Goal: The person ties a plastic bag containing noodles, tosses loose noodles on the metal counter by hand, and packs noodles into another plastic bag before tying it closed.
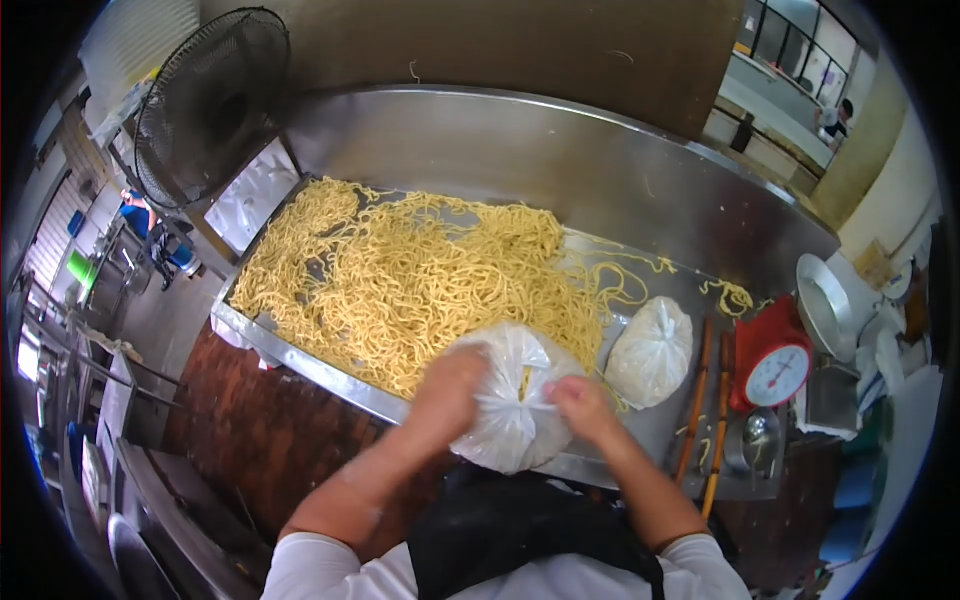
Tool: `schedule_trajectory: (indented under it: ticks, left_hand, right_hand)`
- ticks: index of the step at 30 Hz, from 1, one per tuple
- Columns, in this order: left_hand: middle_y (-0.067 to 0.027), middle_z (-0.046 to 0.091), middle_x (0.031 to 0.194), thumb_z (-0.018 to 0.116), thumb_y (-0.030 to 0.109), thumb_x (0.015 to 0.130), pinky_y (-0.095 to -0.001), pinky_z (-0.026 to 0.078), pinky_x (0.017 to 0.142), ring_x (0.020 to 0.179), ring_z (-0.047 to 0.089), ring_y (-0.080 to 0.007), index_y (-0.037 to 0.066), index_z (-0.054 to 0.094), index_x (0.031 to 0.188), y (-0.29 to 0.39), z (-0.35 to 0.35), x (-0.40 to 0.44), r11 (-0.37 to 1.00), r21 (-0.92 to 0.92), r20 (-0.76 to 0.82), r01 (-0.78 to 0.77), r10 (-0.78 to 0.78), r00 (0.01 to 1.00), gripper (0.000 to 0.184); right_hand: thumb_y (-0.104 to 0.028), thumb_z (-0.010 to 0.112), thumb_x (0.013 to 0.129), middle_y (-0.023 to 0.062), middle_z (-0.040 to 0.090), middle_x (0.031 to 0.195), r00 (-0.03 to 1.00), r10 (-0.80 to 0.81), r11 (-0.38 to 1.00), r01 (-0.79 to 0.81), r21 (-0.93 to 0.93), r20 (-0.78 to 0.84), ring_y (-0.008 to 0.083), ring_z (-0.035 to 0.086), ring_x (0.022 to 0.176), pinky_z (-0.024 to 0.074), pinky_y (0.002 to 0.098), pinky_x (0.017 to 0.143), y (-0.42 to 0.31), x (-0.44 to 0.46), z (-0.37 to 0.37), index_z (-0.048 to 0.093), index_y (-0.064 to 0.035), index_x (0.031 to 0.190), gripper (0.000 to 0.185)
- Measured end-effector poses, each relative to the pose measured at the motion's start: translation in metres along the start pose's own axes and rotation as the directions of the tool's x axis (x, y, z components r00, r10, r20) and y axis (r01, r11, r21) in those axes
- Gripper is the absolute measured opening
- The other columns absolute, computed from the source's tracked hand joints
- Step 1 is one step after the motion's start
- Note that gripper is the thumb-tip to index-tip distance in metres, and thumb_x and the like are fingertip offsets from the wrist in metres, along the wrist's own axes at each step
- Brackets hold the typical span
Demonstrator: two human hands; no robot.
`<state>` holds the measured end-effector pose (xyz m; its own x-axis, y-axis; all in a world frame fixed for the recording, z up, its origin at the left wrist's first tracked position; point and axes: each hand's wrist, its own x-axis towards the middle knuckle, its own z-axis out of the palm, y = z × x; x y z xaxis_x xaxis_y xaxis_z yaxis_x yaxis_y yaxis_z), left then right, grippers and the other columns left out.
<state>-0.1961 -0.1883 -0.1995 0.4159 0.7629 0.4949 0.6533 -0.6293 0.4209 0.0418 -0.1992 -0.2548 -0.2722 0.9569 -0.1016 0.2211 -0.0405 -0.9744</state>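
A filled clear plastic bag point(515, 440) is in front of me, at the near edge of the metal tray point(330, 362). Its gathered neck is stretched sideways between my hands. My right hand point(585, 405) pinches the plastic on the right side of the neck. On the left side, my left hand point(455, 385) is closed on the plastic; it is blurred and its fingertips are hidden. A wide heap of yellow noodles point(430, 270) lies in the tray behind the bag. Right of it sits a second filled bag point(652, 355), tied at the top.
Two wooden sticks point(722, 420) lie at the tray's right side. Beside them stands a red dial scale point(772, 365) with a metal pan point(826, 305). A metal scoop point(758, 435) rests in a container below. A black fan point(210, 105) stands at left; another person point(140, 215) is farther off.
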Motion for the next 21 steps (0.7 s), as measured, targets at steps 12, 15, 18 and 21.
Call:
schedule_trajectory:
  ticks: [12, 15, 18, 21]
  left_hand:
    - [-0.0134, 0.067, 0.110, 0.060, 0.004, 0.085, -0.0354, 0.048, 0.090, 0.100, 0.063, -0.0237, 0.001, 0.047, 0.135, 0.019, 0.059, 0.001, 0.131, -0.906, 0.328, 0.402, -0.384, 0.863, 0.052]
    - [-0.0195, 0.066, 0.106, 0.060, 0.004, 0.080, -0.0411, 0.049, 0.087, 0.098, 0.063, -0.0335, 0.002, 0.052, 0.128, 0.011, 0.069, 0.000, 0.923, -0.313, 0.132, 0.224, -0.191, 0.973, 0.049]
    - [-0.0214, 0.064, 0.100, 0.060, 0.004, 0.075, -0.0452, 0.049, 0.082, 0.095, 0.061, -0.0389, 0.003, 0.056, 0.116, 0.010, 0.069, 0.000, 0.923, -0.339, 0.169, 0.180, -0.128, 0.977, 0.041]
    - [-0.0170, 0.064, 0.095, 0.061, 0.003, 0.075, -0.0431, 0.049, 0.079, 0.091, 0.061, -0.0357, 0.004, 0.058, 0.110, 0.028, 0.059, 0.005, 0.869, -0.400, 0.145, 0.291, -0.253, 0.957, 0.036]
  right_hand:
    - [-0.017, 0.071, 0.077, 0.0095, 0.065, 0.090, 0.873, -0.455, 0.783, 0.486, -0.387, 0.175, 0.0245, 0.063, 0.071, 0.0502, 0.0339, 0.064, -0.078, -0.019, -0.005, 0.066, -0.0069, 0.090, 0.017]
    - [-0.015, 0.069, 0.079, 0.0079, 0.066, 0.094, 0.693, -0.720, 0.563, 0.616, -0.551, 0.039, 0.0278, 0.064, 0.079, 0.0517, 0.0346, 0.067, -0.085, -0.003, 0.002, 0.068, -0.0096, 0.093, 0.015]
    - [-0.018, 0.067, 0.083, 0.0069, 0.066, 0.095, 0.791, -0.608, 0.697, 0.491, -0.523, -0.069, 0.0276, 0.065, 0.083, 0.0522, 0.0345, 0.068, -0.068, -0.009, 0.006, 0.069, -0.0119, 0.095, 0.013]
    - [-0.021, 0.066, 0.085, 0.0085, 0.067, 0.092, 0.854, -0.505, 0.772, 0.381, -0.509, -0.125, 0.0292, 0.065, 0.081, 0.0519, 0.0360, 0.067, -0.054, -0.013, 0.007, 0.069, -0.0117, 0.094, 0.013]
